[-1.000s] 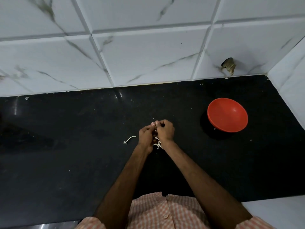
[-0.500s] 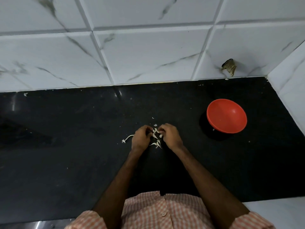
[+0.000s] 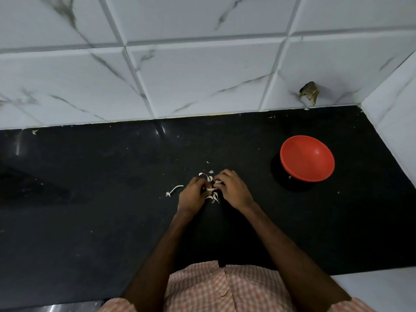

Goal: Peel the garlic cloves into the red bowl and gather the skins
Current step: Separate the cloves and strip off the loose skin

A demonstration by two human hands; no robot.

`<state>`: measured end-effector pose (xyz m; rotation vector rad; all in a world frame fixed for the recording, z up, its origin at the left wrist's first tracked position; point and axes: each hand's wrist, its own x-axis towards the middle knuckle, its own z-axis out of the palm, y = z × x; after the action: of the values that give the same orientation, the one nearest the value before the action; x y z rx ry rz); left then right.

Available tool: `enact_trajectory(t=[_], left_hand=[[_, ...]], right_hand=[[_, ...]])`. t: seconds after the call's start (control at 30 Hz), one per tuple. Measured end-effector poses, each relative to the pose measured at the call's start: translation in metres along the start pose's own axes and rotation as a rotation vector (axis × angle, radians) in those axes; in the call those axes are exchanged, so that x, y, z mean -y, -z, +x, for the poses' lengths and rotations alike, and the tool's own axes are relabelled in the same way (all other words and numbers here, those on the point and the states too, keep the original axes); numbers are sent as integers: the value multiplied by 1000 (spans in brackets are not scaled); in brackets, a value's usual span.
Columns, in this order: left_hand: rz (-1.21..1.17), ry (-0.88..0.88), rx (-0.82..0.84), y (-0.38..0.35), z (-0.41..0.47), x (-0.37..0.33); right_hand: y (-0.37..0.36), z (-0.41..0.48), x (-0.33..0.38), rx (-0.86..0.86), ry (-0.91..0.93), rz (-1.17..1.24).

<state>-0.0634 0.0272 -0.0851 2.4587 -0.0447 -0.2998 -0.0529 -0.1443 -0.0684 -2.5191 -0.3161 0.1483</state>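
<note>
Left hand (image 3: 192,195), right hand (image 3: 233,191) curled over garlic skins (image 3: 214,197), grip unclear, stray stem (image 3: 176,188) nearby, red bowl (image 3: 307,158) apart

Worn on the head, looking forward and steeply down over the black desk (image 3: 90,210). Wide-angle, bending the tile joints of the far wall (image 3: 202,82). Faces that wall squarely, catching the side wall (image 3: 396,113) at far right. Near enough to hold both forearms whole, from the checked shirt (image 3: 213,289) at the near edge to the left hand (image 3: 191,197) and right hand (image 3: 234,192), both pinching garlic pieces (image 3: 211,189) close to mid-frame. Keeps the red bowl (image 3: 307,158) to the right, slightly farther off. One view only
</note>
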Motion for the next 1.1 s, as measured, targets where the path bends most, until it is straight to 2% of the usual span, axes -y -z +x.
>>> enact_trajectory(t=[0.13,0.27,0.4,0.5,0.67,0.83,1.1], left_hand=[[-318,66,-33,3,3,-6],[-664,166,-94,8,-1,-17],[-889,201,-64,10,-1,-22],[-1029,254,-82,7,-1,-26],[-1138,314,-102,2,2,-38],[-1213,346,-74,7,6,-47],[-1248,414,-1,14,6,-47]], right_hand=[[-2,3,10,21,-63,134],[-7,7,16,-78,-262,451],[-6,9,20,-142,-337,568],[-2,8,24,-132,-330,582],[-6,4,37,9,-371,512],[7,8,48,-21,-403,278],[8,13,55,-31,-469,226]])
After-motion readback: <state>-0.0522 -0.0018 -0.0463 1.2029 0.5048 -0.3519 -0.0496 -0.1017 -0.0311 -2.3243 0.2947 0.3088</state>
